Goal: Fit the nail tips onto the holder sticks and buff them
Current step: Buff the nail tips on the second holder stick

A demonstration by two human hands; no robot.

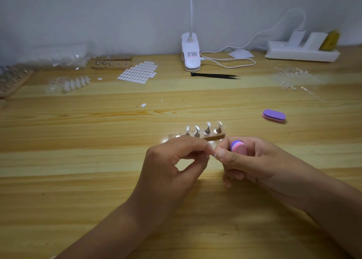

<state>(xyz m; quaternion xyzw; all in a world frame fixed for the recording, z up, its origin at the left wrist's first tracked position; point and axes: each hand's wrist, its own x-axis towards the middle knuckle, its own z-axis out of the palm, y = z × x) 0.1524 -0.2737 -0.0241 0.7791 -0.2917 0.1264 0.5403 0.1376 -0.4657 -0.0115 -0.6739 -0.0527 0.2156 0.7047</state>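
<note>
Seeing open bench [78,160] flanking both grips: left grip [176,160] pinches an unidentifiable small piece [213,154], right grip [254,160] clutches the rounded pink-purple buffer [238,148].

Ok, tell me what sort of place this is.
Likely a desk for making press-on nails: nail tips on holder sticks, a buffer block and an adhesive tab sheet on a wooden table.

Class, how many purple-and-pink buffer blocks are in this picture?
2: one buffer block lies on the table at right; the other buffer block is gripped in the right hand.
</note>
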